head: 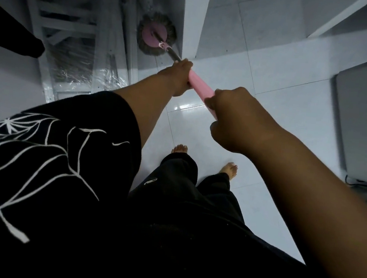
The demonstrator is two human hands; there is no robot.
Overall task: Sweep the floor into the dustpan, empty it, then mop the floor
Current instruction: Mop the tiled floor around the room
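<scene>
We are gripping the pink plastic mop handle (pixel 201 87) with both hands. Our right hand (pixel 232 119) is curling tight round its near end, and our left hand (pixel 180 75) is wrapping round it farther down, where the pink sleeve is giving way to the grey metal shaft (pixel 175 56). The long axis is running from 5 o'clock at our right hand to 11 o'clock, so our left hand is the nearer one to the working end. There the round mop head with the pink disc and grey fringe (pixel 156 36) is lying flat on the glossy white tiled floor (pixel 273 103), in the narrow gap between the plastic-wrapped white frame (pixel 75 35) at 9 o'clock and the white upright panel (pixel 193 14) at 3 o'clock. We judge that any stroke is having to follow that gap.
</scene>
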